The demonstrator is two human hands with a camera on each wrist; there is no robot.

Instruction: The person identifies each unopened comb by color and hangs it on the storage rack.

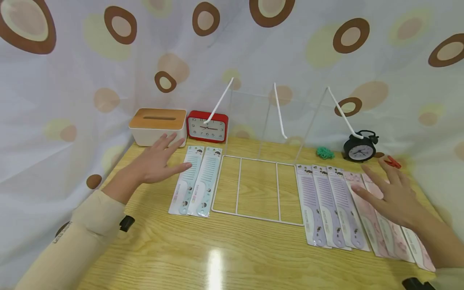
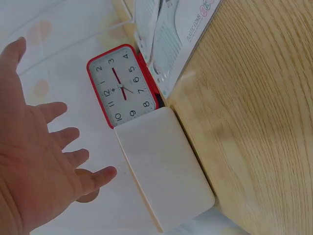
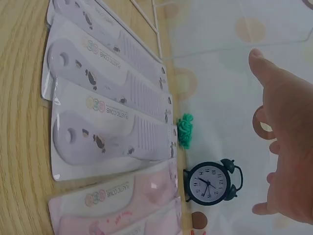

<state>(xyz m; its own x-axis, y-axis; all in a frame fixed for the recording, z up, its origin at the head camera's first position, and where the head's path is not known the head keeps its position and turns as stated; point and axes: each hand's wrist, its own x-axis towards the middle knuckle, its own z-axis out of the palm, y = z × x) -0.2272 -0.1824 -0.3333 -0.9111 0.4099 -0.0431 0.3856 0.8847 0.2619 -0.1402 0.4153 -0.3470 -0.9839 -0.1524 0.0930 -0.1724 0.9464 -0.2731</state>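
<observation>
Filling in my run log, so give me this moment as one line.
left hand: open, by blue combs | right hand: open, over pink combs | purple combs: flat on table | rack: empty

The person wears a long cream-beige sleeve (image 1: 72, 241) of soft fabric ending at the left wrist, a small black strap-mounted device (image 1: 126, 222) beneath that cuff, another black device (image 1: 417, 283) by the right forearm, and both hands bare.

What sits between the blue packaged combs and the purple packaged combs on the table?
A clear acrylic divider rack with white edging, its base flat on the yellow wooden table, between blue combs and purple combs; head view shows it.
</observation>
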